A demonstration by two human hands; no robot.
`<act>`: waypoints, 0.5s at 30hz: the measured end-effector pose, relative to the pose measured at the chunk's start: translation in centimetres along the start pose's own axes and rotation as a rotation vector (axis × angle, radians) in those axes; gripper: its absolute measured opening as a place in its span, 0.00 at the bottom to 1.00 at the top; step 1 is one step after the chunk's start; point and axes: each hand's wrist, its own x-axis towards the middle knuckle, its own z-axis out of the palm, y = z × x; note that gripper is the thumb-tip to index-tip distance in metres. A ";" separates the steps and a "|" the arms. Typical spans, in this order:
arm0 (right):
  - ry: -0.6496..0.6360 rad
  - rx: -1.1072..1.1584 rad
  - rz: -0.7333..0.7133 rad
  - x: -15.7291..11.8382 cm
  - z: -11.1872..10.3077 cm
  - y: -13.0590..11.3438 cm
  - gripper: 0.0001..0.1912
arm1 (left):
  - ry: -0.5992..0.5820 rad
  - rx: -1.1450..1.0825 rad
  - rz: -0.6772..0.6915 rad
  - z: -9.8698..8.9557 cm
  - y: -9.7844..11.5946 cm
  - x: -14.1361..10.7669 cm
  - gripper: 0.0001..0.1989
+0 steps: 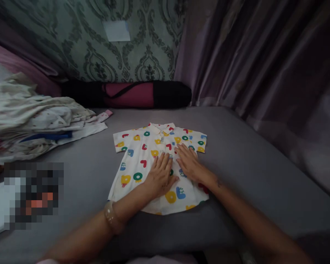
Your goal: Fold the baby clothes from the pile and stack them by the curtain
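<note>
A small white short-sleeved shirt (133, 168) lies spread out, front side up, with its collar pointing away from me. Colourful letter shapes in red, yellow, green and blue cover it. My left hand (161, 174) rests flat on the middle of the shirt front, fingers stretched out. To its right, my right hand (189, 163) also lies flat on the fabric, a little higher towards the sleeve. Neither hand grips the cloth. Parts of the shirt's right side and lower front are hidden under my hands and forearms.
The shirt lies on a grey sheet-covered bed (253, 176). A pile of clothes (38, 113) is heaped at the left, with a pixelated patch below it. A long black and maroon bag (132, 95) lies along the wall. Curtains (236, 55) hang at the right.
</note>
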 end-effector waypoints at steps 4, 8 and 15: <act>-0.140 -0.031 -0.077 0.0 1.8 -0.3 0.29 | -0.046 0.030 -0.002 1.6 0.0 -1.1 0.36; -0.145 -0.033 -0.179 -3.5 1.6 -0.9 0.29 | -0.049 0.010 0.080 1.4 0.8 -4.7 0.37; -0.190 -0.034 -0.333 -8.9 1.2 -2.9 0.35 | -0.171 -0.036 0.150 -0.2 1.7 -8.4 0.39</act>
